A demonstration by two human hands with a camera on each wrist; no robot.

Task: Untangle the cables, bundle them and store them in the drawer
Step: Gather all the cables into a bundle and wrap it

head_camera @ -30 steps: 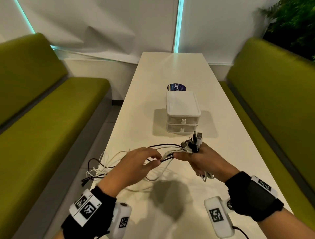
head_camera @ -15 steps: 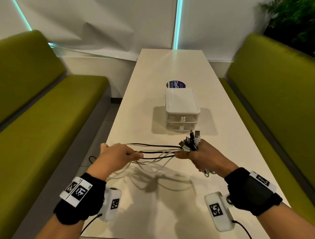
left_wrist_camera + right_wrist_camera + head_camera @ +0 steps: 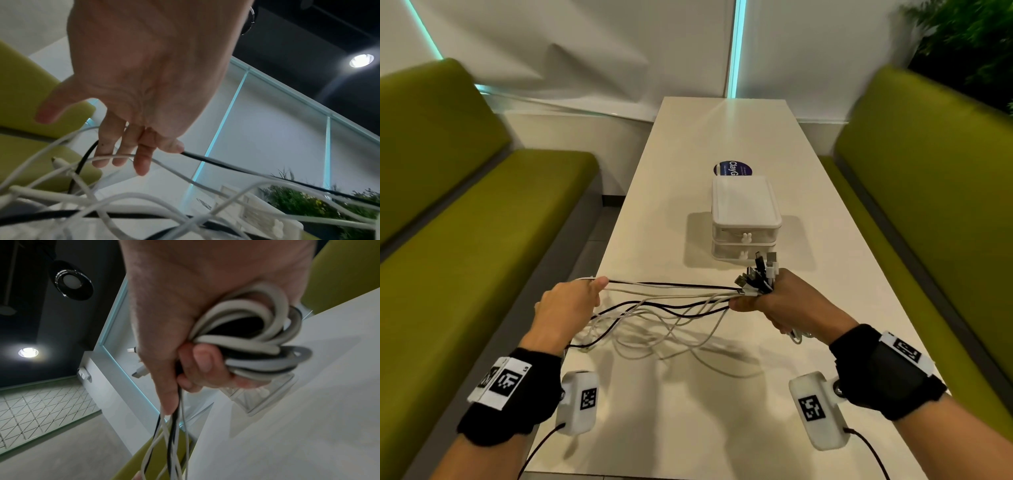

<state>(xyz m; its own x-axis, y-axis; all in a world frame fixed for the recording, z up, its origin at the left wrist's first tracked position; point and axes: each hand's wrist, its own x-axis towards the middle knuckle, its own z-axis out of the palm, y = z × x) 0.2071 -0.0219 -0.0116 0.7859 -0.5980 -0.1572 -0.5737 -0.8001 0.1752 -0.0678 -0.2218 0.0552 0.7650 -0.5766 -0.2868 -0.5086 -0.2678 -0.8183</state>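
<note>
White and black cables (image 3: 671, 301) are hanging above the table (image 3: 722, 130) between both hands. Right hand (image 3: 791, 305) is clenching their plug ends and coiled loops; left hand (image 3: 566, 305) is combing strands through nearly straight fingers (image 3: 144, 160). Light, limp, probably slippery: best held near the plugs.

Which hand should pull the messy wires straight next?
Left, probably. The left hand has its fingers among the loose cables; the right hand is busy gripping the plug ends and coil.

Cables (image 3: 242, 341) look smooth and rubbery, the table (image 3: 722, 130) faintly glossy, the drawer unit (image 3: 744, 202) probably translucent plastic.
</note>
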